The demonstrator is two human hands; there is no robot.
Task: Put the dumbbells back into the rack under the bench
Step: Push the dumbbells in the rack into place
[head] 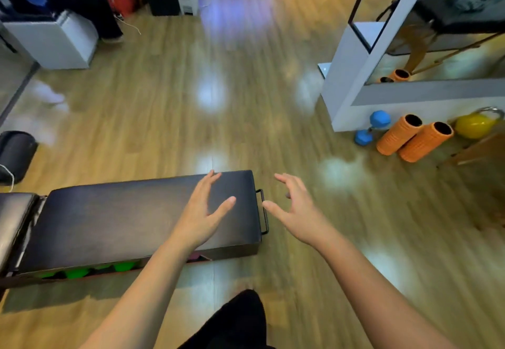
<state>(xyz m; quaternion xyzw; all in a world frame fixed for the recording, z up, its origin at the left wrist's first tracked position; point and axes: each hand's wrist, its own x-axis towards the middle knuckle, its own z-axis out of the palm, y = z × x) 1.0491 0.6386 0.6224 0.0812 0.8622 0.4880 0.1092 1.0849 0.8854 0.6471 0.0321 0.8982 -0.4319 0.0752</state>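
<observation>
While both hands hung empty in the air, the left hand (202, 212) was spread with straight fingers above the right end of the black padded surface (123, 217), and the right hand (293, 209) was held just past that end, over the wooden floor (246, 89), its fingers loosely curved and holding nothing. A black metal handle (264, 212) stuck out from the surface's right edge, between the two hands. Under the near edge of the surface, green dumbbells (76, 272) showed in the rack (199, 259), partly hidden by the padding; something pinkish lay at the rack's right end, too hidden to name. A blue dumbbell (373, 127) stood tilted on the floor well apart from the surface, against the white base of a mirror (437, 48), just beside two orange foam rollers (414, 138) and near a yellow kettlebell (474, 126).
</observation>
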